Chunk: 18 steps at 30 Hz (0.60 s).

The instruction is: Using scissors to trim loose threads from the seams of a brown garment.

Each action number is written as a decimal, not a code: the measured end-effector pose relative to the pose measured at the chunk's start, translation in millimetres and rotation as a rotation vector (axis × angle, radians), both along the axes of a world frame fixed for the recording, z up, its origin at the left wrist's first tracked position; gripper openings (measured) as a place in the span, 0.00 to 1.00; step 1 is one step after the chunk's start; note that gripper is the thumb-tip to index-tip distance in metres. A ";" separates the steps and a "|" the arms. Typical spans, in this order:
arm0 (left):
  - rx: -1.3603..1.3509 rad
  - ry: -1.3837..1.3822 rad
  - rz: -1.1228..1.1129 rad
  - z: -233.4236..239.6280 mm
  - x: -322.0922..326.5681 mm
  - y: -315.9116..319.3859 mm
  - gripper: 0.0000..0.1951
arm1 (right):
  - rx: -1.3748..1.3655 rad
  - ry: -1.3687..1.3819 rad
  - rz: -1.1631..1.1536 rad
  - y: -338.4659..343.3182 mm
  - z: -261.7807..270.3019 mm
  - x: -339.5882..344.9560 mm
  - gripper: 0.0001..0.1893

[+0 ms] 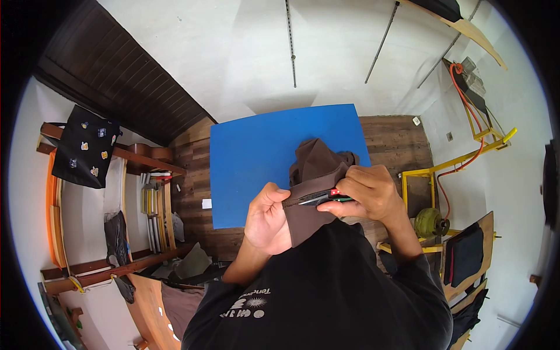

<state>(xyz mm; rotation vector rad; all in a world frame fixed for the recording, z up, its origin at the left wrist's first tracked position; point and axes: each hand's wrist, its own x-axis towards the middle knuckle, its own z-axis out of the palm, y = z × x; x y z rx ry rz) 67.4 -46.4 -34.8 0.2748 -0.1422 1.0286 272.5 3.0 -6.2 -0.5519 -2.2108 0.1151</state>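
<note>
My left hand [267,218] pinches the edge of a brown fabric piece [317,173], thumb on top, at a stitched seam. In my right hand [369,194] is a small cutting tool [323,199] with a pointed metal blade and red and green parts, possibly thread snips; my fingers hide much of it. Its blade lies along the seam, pointing towards my left hand. The fabric is bunched above my hands and hangs between them, over the near right part of a blue tabletop [249,170].
A yellow metal frame [404,192] and a green gas cylinder [431,222] with an orange hose stand at the right, near boards holding dark folded cloth [468,253]. On the left are wooden shelving [148,159] and a hanging black bag [87,146].
</note>
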 end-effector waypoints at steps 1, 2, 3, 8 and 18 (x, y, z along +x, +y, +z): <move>0.046 -0.036 0.036 1.2 1.9 0.5 0.21 | 0.024 0.005 -0.004 0.2 -0.1 -0.3 0.20; 0.047 -0.036 0.035 1.9 3.2 0.9 0.21 | 0.024 0.005 -0.005 0.4 -0.5 -0.1 0.20; 0.014 -0.042 0.021 3.1 4.2 0.9 0.21 | 0.032 0.016 -0.007 0.4 -1.1 0.0 0.20; -0.031 -0.043 -0.018 0.3 3.8 3.2 0.23 | -0.016 0.103 -0.002 -2.6 -8.0 0.5 0.20; -0.103 0.069 0.114 -7.2 5.1 -0.6 0.25 | -0.315 0.309 -0.290 -38.1 -20.4 -30.0 0.16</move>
